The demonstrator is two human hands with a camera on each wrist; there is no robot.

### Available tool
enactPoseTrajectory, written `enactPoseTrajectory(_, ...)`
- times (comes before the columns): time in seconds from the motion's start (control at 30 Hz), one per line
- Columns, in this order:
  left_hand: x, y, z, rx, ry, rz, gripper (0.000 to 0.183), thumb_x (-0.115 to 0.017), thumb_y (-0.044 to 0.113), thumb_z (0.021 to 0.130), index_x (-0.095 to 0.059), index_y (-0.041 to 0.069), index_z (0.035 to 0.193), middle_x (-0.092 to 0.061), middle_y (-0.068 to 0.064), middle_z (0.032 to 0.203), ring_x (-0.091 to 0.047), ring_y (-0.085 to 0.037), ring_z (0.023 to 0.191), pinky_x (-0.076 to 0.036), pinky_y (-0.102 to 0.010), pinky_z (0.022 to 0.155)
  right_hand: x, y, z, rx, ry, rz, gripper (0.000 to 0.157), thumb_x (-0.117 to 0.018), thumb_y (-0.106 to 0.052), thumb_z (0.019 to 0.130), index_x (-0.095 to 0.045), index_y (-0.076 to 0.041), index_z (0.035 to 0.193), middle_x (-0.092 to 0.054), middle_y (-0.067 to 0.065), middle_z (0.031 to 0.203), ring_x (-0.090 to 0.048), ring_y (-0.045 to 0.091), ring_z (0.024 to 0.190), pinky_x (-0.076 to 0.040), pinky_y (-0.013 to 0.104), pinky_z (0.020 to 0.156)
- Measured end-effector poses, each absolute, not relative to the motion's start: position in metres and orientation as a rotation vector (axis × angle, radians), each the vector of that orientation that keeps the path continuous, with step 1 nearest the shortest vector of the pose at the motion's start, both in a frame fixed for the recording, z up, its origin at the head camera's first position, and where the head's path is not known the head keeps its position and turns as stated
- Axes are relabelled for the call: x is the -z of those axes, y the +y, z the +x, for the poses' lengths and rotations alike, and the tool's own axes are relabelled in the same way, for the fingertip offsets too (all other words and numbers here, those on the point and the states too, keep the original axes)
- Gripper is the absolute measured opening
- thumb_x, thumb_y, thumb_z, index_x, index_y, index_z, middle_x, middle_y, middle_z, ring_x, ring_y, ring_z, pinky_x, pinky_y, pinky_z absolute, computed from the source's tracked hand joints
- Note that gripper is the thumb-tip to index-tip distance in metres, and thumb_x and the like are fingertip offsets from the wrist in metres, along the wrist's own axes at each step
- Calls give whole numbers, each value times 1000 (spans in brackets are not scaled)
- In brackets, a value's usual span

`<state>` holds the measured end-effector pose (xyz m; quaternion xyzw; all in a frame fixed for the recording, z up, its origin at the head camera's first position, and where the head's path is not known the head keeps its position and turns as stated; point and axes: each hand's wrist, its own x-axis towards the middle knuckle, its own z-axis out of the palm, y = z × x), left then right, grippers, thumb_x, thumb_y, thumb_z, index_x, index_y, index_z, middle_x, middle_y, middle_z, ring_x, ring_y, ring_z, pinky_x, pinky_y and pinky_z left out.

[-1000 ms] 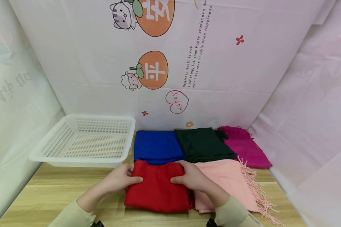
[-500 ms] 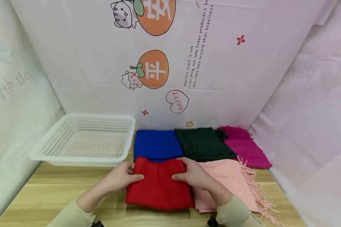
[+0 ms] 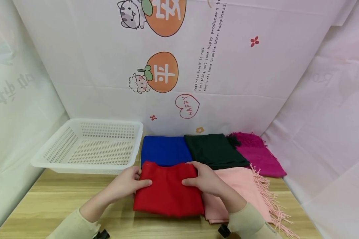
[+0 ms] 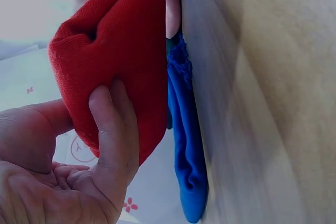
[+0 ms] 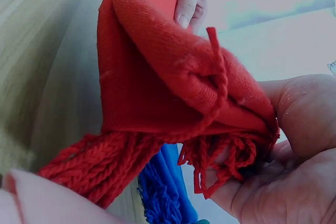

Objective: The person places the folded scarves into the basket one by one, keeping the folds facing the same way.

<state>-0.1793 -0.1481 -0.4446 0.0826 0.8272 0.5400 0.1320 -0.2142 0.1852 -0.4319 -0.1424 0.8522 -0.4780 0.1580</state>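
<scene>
Left hand (image 3: 125, 182) and right hand (image 3: 207, 179) clamp fingers on red cloth (image 3: 169, 194), its ten and two o'clock edges, at six o'clock from blue cloth (image 3: 166, 150); level, even pinch should keep folds tidy.

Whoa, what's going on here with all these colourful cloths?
A person is holding a folded red cloth with both hands, the left hand on one side and the right hand on the other. Just behind it, a blue cloth, a dark green cloth and a magenta cloth lie folded in a row on the wooden table. A fringed pink cloth lies to the right, and a white basket stands to the left.
</scene>
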Motion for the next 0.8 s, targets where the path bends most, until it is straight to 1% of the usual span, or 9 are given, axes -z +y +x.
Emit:
enactPoseTrajectory(0.03,444,-148,-179,-1565,2404,241,39,-87,24,98,-62,-2,112,-74,-9,84,-74,-22,71,-63,-40,62,431,185,-214,1373,2434,-403,69,-90,-27,96,-59,-10,155,-73,3,124,-72,21,106,-63,41,91)
enactPoseTrajectory(0.13,441,-148,-180,-1569,2407,246,39,-87,25,98,-62,-1,112,-73,-9,83,-74,-22,70,-62,-40,62,428,185,-214,1381,2432,-392,70,-91,-27,96,-59,-11,155,-73,5,119,-72,21,95,-64,41,76)
enactPoseTrajectory(0.2,439,-148,-181,-1564,2420,245,38,-87,26,98,-62,-1,109,-72,-9,81,-73,-22,69,-62,-40,62,425,186,-214,1393,2428,-390,70,-91,-27,95,-59,-11,155,-73,6,115,-72,23,85,-62,41,66)
enactPoseTrajectory(0.27,437,-148,-182,-1555,2441,240,38,-87,27,97,-62,0,107,-72,-8,80,-72,-21,68,-61,-40,62,423,186,-215,1396,2430,-388,70,-91,-28,96,-59,-11,155,-73,7,113,-71,23,78,-60,41,59)
enactPoseTrajectory(0.37,433,-149,-184,-1529,2485,218,38,-88,27,97,-61,1,104,-71,-8,79,-70,-20,67,-58,-39,62,420,186,-217,1394,2434,-393,69,-90,-29,96,-59,-12,155,-72,7,111,-69,22,72,-59,42,55)
enactPoseTrajectory(0.5,428,-151,-185,-1549,2470,188,39,-88,26,97,-62,0,107,-74,-9,85,-73,-22,70,-61,-38,64,415,184,-220,1376,2446,-397,69,-90,-30,96,-59,-14,156,-73,6,109,-65,22,63,-58,43,54)
enactPoseTrajectory(0.57,426,-153,-186,-1573,2445,183,39,-88,25,97,-63,-1,111,-75,-10,88,-75,-23,72,-64,-40,65,413,183,-221,1371,2451,-400,69,-89,-30,96,-58,-14,156,-73,7,109,-65,23,64,-59,43,54)
enactPoseTrajectory(0.73,422,-158,-189,-1592,2435,170,41,-88,25,97,-62,-3,113,-76,-11,91,-76,-24,74,-66,-41,66,410,178,-225,1371,2452,-404,69,-90,-29,96,-59,-12,155,-73,6,113,-71,23,81,-61,42,58)
enactPoseTrajectory(0.8,419,-161,-189,-1592,2439,164,41,-88,25,98,-61,-3,112,-76,-12,91,-76,-24,74,-66,-41,66,409,176,-226,1372,2451,-411,69,-90,-29,96,-59,-11,155,-73,6,114,-72,24,85,-61,41,61)
